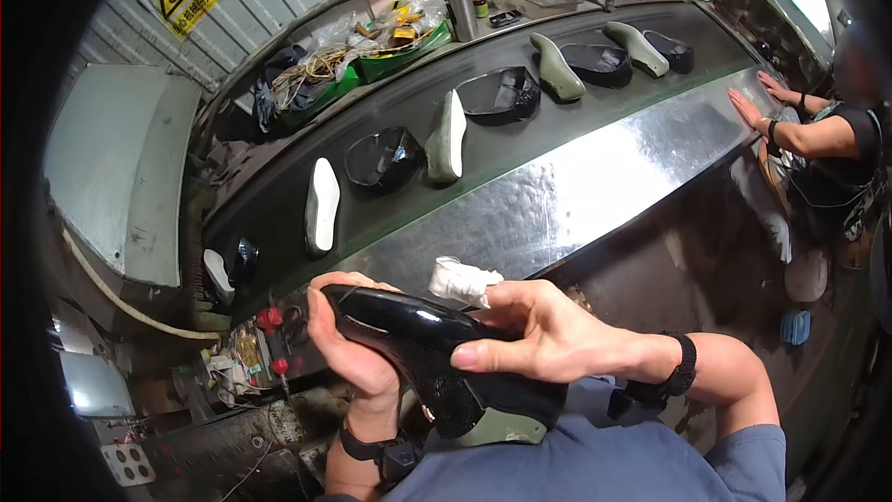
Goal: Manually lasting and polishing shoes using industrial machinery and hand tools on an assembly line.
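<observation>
A glossy black shoe upper (437,312) with a textured side is stretched over a green shoe last (502,428), tilted in front of my chest. Cupped around its toe end, my left hand (351,353) is closed on it. My right hand (553,330) grips the upper from the other side, thumb pressed on the black surface. White cloth or wrapping (460,281) covers a fingertip of that hand above the shoe; how it is fastened cannot be made out. The fingers behind the shoe are hidden.
A dark conveyor belt (390,209) carries black uppers (383,160) and lasts (322,207), with a metal ledge (576,177) along its near side. A thermos (459,9) and green tray (381,63) stand behind. At right, a person's hands (748,110) rest by the ledge.
</observation>
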The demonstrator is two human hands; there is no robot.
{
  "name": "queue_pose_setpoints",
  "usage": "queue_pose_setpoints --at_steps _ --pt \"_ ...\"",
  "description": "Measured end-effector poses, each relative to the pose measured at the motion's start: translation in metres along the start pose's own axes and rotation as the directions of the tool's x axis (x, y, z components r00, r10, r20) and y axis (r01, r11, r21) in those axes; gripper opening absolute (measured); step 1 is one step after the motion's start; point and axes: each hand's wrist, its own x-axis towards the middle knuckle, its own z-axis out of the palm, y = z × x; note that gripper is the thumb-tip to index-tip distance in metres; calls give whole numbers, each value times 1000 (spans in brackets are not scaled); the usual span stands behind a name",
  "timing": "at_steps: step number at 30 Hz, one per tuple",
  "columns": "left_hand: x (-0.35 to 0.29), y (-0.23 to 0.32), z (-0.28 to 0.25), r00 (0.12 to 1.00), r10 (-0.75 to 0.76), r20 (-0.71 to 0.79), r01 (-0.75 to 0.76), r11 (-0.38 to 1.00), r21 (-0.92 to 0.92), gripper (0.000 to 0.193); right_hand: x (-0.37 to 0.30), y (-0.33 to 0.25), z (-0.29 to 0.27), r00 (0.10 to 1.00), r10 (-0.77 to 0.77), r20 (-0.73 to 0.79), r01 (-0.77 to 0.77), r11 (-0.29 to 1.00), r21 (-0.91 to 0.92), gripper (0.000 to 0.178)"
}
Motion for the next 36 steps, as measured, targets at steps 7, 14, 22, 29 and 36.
queue_pose_setpoints --at_steps 7,14,22,29,36 --pt "-4 -1 -4 1000 -23 -21 22 999 -40 43 -2 19 -20 983 131 129 -174 885 432 45" --pt "15 5 11 993 34 111 -24 996 -90 47 -42 84 -43 968 158 195 -248 478 843 65" --pt "45 -13 16 999 -23 36 28 989 -145 34 -39 48 -8 963 123 -239 62 765 641 95" --pt "51 -19 7 971 -202 129 216 970 -112 45 -52 45 2 913 93 -397 117 873 474 97" --pt "-1 -45 -24 888 -260 379 242 966 94 82 -46 54 15 880 66 -470 116 930 348 95"
